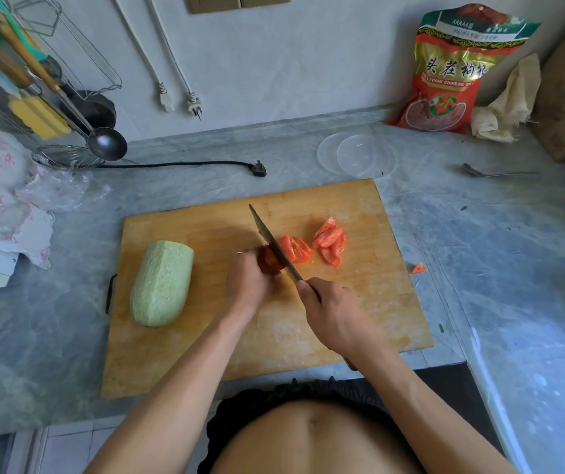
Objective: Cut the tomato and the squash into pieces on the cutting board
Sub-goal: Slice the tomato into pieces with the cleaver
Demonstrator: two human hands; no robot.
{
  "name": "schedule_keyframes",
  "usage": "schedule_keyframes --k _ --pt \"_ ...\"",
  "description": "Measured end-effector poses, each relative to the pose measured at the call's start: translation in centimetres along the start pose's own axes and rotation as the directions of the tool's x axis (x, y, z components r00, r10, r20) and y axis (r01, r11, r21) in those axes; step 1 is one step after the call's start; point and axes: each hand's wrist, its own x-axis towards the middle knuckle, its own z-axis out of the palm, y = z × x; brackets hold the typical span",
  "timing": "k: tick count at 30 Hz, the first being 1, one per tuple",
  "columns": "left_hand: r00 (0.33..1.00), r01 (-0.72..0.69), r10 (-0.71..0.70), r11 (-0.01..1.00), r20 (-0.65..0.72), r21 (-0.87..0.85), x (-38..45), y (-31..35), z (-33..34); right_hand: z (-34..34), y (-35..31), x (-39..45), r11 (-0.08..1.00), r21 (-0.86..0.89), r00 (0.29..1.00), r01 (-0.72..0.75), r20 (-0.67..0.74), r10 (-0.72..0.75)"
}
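The uncut part of the tomato (270, 260) sits near the middle of the wooden cutting board (359, 302), pinned under the fingers of the left hand (248, 278), which is curled closed over it. The knife (274, 244) blade stands edge-down against the tomato's right side, its tip pointing away from the person, and the right hand (329, 313) is closed around the handle. Just right of the blade lies a cut wedge (295, 249), and a little farther right a small heap of tomato pieces (330, 242) rests on the board in a wet patch. One stray red piece (418, 267) lies off the board on the grey marbled bench (496, 251), just beside the board's right edge. The squash (162, 283), pale green and peeled, with its far end cut flat, lies whole on the left part of the board, well apart from the tomato. Beyond the board's far edge sit clear plastic lids (356, 153) and a black plug (259, 168) on its cord; a spoon (489, 172) lies to the right, and a red packet (452, 73) leans against the wall.
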Motion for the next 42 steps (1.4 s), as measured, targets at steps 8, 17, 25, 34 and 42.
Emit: schedule_keyframes --k 8,17,25,34,42 --pt "0.999 0.029 -0.03 0.999 0.04 0.012 0.8 -0.6 -0.8 1.3 -0.2 0.9 1.0 -0.029 1.0 -0.004 0.014 0.005" --pt "0.999 0.01 -0.011 1.0 0.048 0.014 0.9 -0.3 -0.8 1.7 -0.5 1.6 0.998 -0.043 0.999 -0.037 -0.018 0.036" --pt "1.0 0.002 -0.002 0.999 0.006 0.049 0.6 -0.1 -0.6 1.9 1.0 0.3 0.999 -0.045 0.999 0.011 -0.034 -0.013" --pt "1.0 -0.012 0.013 1.0 0.023 -0.017 0.7 -0.7 -0.4 2.4 0.7 1.3 0.995 -0.09 0.996 0.044 -0.073 -0.05" --pt "0.998 -0.03 0.031 0.999 0.051 -0.019 0.6 -0.7 -0.5 2.5 0.7 1.5 0.997 -0.073 0.997 0.02 -0.078 -0.026"
